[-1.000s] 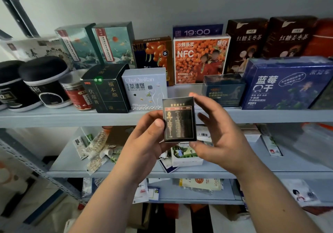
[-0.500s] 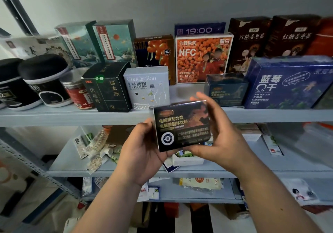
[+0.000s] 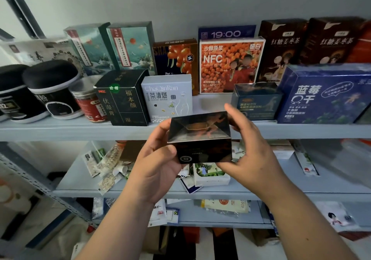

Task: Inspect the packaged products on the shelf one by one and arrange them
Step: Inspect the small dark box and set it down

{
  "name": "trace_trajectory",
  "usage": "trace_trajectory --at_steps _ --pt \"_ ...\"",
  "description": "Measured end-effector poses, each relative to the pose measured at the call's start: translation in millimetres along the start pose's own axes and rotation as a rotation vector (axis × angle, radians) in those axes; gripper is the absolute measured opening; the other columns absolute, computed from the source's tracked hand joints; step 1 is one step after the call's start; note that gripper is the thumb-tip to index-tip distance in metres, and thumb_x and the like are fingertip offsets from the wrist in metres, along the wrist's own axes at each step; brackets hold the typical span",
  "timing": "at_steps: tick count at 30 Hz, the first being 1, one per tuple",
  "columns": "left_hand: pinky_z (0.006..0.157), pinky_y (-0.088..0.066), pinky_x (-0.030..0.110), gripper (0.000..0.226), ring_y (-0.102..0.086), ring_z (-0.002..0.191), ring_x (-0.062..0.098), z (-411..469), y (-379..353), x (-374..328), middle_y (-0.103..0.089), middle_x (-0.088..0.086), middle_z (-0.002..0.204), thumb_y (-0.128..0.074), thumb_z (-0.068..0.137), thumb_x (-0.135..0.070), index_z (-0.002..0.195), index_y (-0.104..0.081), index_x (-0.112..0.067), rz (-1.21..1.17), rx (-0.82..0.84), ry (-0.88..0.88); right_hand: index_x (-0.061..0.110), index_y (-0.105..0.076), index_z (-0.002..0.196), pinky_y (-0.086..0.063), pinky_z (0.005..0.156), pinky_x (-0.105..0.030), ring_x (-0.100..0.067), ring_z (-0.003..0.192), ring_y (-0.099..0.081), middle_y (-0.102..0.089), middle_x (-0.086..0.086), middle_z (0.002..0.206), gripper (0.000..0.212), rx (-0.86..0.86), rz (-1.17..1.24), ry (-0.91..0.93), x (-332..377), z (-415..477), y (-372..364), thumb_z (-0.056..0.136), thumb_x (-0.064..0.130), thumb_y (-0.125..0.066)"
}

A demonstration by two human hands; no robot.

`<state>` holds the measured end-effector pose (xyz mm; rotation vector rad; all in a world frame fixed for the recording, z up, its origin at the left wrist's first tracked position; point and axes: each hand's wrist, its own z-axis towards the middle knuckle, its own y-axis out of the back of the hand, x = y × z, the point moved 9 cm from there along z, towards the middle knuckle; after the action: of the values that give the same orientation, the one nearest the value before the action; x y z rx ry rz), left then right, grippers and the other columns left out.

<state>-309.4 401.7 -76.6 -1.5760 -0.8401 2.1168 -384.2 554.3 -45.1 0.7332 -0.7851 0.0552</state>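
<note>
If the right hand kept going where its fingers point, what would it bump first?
The right hand grips the dark box. Going on up and left, it likely passes the gap on the upper shelf and meets the orange NFC box first; depth is unclear.

Box (image 3: 200, 137) between hands, before shelf (image 3: 60, 130), jars (image 3: 50, 91) left

Plain grey-white wall (image 3: 200, 2) behind. Pale blue-grey metal shelf unit (image 3: 60, 131), three tiers visible; perforated angle upright (image 3: 40, 182) at left. Dark diagonal bar (image 3: 22, 8) upper left. Light dim, even
</note>
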Motion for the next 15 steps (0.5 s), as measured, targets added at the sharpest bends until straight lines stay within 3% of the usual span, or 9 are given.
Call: trace_trajectory --at_steps 2,5,7,9,12,14,15 --pt "0.088 -0.057 0.050 0.084 -0.064 0.112 0.037 1 5 2 -0.060 0.025 0.129 -0.089 0.068 -0.028 0.137 -0.051 0.001 0.044 -0.085 0.034 0.077 -0.017 0.140 -0.031 0.111 -0.019 0.020 0.136 -0.031 -0.027 0.057 0.136 0.109 -0.007 0.030 0.026 5 1 1 0.072 0.030 -0.089" --pt "0.071 -0.062 0.044 0.045 -0.073 0.095 0.032 1 12 14 -0.073 0.020 0.110 -0.068 0.083 -0.038 0.116 -0.071 -0.007 0.076 -0.221 0.141 0.063 -0.029 0.145 -0.043 0.114 -0.039 -0.002 0.142 -0.042 -0.038 0.034 0.150 0.098 -0.007 0.154 0.065 14 1 1 0.067 0.044 -0.086" --pt "0.066 -0.062 0.043 0.042 -0.073 0.092 0.032 0 10 23 -0.073 0.022 0.111 -0.060 0.091 -0.042 0.112 -0.072 -0.008 0.061 -0.237 0.194 0.055 -0.032 0.148 -0.048 0.110 -0.048 -0.014 0.140 -0.049 -0.046 0.013 0.152 0.098 0.019 0.236 0.058 16 2 -5 0.067 0.044 -0.086" --pt "0.065 -0.061 0.042 0.048 -0.071 0.095 0.036 -1 12 26 -0.070 0.027 0.115 -0.047 0.096 -0.040 0.120 -0.068 -0.004 0.094 -0.261 0.219 0.051 -0.033 0.150 -0.047 0.110 -0.050 -0.018 0.140 -0.049 -0.049 0.010 0.151 0.097 0.039 0.278 0.047 17 3 -10 0.069 0.045 -0.087" --pt "0.071 -0.060 0.044 0.049 -0.063 0.107 0.044 0 21 28 -0.062 0.034 0.128 -0.036 0.107 -0.030 0.137 -0.052 0.005 0.224 -0.273 0.251 0.048 -0.041 0.145 -0.047 0.111 -0.046 -0.016 0.140 -0.049 -0.054 0.014 0.145 0.091 0.042 0.268 0.032 12 2 -12 0.068 0.041 -0.090" --pt "0.072 -0.060 0.046 0.050 -0.064 0.103 0.043 2 25 26 -0.063 0.032 0.125 -0.050 0.105 -0.029 0.139 -0.045 0.007 0.278 -0.281 0.243 0.050 -0.043 0.141 -0.043 0.113 -0.030 -0.006 0.138 -0.048 -0.055 0.020 0.142 0.089 0.033 0.206 0.033 9 2 -11 0.067 0.039 -0.091" --pt "0.076 -0.060 0.049 0.061 -0.064 0.104 0.044 3 26 24 -0.063 0.031 0.126 -0.061 0.098 -0.037 0.140 -0.044 0.004 0.299 -0.267 0.225 0.052 -0.042 0.140 -0.039 0.112 -0.018 0.000 0.137 -0.046 -0.053 0.024 0.141 0.088 0.025 0.159 0.033 7 3 -10 0.066 0.041 -0.089"
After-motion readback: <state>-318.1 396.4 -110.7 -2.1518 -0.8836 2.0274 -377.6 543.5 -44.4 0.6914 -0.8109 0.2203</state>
